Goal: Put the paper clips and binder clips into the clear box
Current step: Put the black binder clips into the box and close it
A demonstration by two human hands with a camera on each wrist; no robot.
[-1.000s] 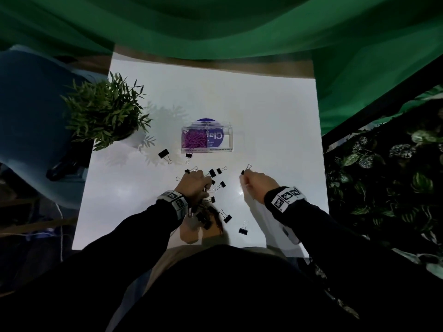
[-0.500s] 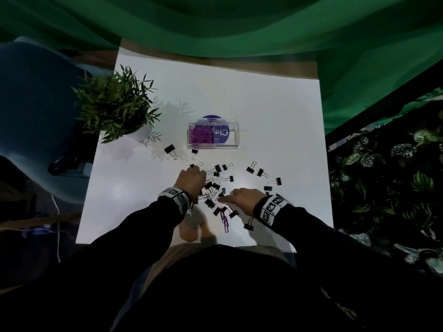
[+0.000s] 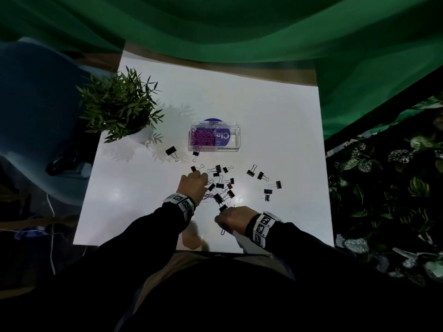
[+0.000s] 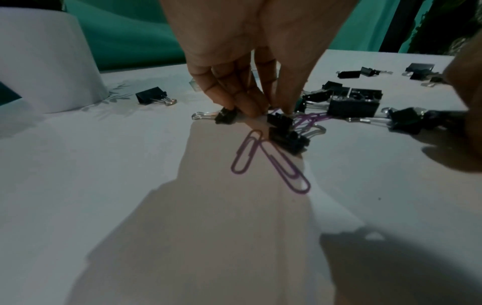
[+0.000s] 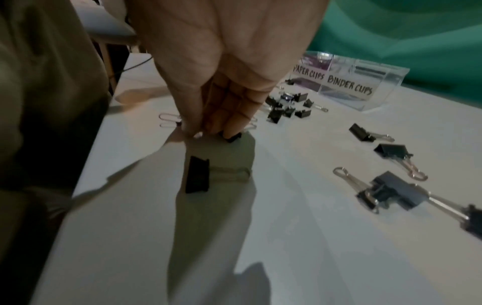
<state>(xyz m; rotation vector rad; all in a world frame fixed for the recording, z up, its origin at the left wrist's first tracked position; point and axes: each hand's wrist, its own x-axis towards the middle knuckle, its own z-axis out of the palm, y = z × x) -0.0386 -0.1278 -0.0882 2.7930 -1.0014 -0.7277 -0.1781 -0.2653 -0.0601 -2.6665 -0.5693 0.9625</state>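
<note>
Overhead, both hands work low over a white surface (image 3: pixel 134 212) strewn with black binder clips (image 3: pixel 219 185) and a few purple paper clips (image 4: pixel 271 163).

Left hand (image 3: pixel 193 185): fingers bunched and pointing down, fingertips (image 4: pixel 250 107) pressed together at the edge of the central clip pile. The thumb and fingers meet on or just above a small black binder clip (image 4: pixel 280 120); whether they actually pinch it cannot be told. Two purple paper clips lie flat just in front of that hand, crossing at one end.

Right hand (image 3: pixel 231 218): near the front edge of the surface, fingers drawn together and pointing down. The fingertips (image 5: pixel 229 128) touch a small black binder clip (image 5: pixel 233 137) on the surface; a firm grip cannot be told. Another binder clip (image 5: pixel 198 174) lies just nearer the wrist, apart from the fingers.

Clear box (image 3: pixel 215 138): sits beyond the pile, towards the far middle of the surface. Its front reads "PAPER CLIPS" and "BINDER CLIPS". Purple paper clips fill the left compartment.

More binder clips lie scattered to the right (image 3: pixel 262 182), well apart from the pile, and one larger clip (image 3: pixel 171 152) lies near the potted plant (image 3: pixel 117 109) at the left. Green cloth (image 3: pixel 239 32) hangs behind.
</note>
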